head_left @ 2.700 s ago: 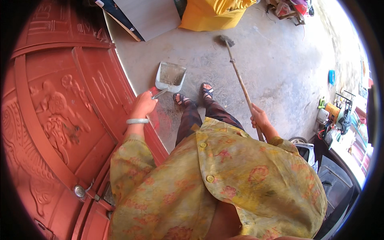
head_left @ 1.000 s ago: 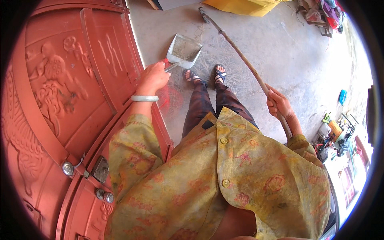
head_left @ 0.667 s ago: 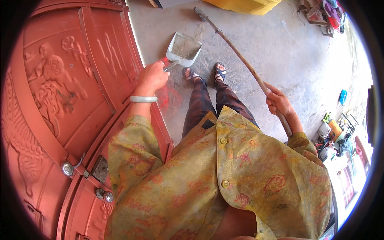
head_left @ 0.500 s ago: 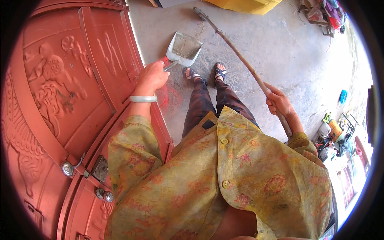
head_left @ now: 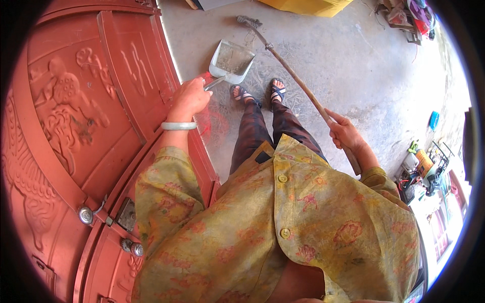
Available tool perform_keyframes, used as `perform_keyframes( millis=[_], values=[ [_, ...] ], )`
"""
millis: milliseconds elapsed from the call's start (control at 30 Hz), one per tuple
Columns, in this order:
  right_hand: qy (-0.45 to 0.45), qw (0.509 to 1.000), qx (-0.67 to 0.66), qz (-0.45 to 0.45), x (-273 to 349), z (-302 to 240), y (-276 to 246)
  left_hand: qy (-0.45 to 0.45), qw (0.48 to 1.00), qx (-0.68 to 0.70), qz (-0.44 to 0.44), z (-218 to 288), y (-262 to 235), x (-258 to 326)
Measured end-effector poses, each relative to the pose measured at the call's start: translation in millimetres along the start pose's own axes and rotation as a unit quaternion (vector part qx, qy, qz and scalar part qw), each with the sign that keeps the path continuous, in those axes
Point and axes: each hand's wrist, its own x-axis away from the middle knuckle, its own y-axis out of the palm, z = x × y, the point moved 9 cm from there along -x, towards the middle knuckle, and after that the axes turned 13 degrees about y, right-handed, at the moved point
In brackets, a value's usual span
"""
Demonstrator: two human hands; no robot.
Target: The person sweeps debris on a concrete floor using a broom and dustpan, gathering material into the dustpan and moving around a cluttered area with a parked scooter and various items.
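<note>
A: Dustpan (head_left: 231, 60) first. It sits low over the concrete floor (head_left: 353, 60) just ahead of the sandals (head_left: 257, 92), mouth tilted toward the broom head (head_left: 248, 21). We read it as thin metal or plastic: light, stiff, some grit in the tray.

B: Grip?

A: Left hand (head_left: 189, 98) is closed around the dustpan's red handle; that's where we'd take it, at the handle end, not the thin rim. White bangle (head_left: 178, 125) on that wrist.

B: And the broom?

A: Right hand (head_left: 345, 132) is wrapped tight on the wooden broomstick (head_left: 298, 83), up near its top. Long and rigid, rough-looking, so we judge it won't slip; the head is well away from that hand.

B: Surroundings?

A: Carved red door (head_left: 81, 111) just beside the left arm, yellow tarp (head_left: 308, 6) beyond the broom, tools (head_left: 422, 166) well off to the right.
</note>
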Motion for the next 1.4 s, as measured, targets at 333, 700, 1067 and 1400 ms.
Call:
perform_keyframes(
  millis=[333,700,1067,1400],
  values=[
    [-0.011,0.998,0.055,0.01,-2.9,6.1,14.2,-0.013,1.0,-0.01,-0.013,1.8,-0.9,2.5],
    [-0.032,0.995,0.095,0.009,1.3,13.6,30.6,-0.006,1.0,-0.018,-0.016,4.7,-1.7,3.2],
    [0.001,0.987,0.155,-0.047,53.6,53.8,33.7,0.002,1.0,0.001,0.01,-2.1,5.8,2.4],
    [0.015,0.991,0.103,-0.084,85.1,67.6,29.3,-0.008,1.0,0.003,-0.005,17.3,-0.4,13.2]
  ],
)
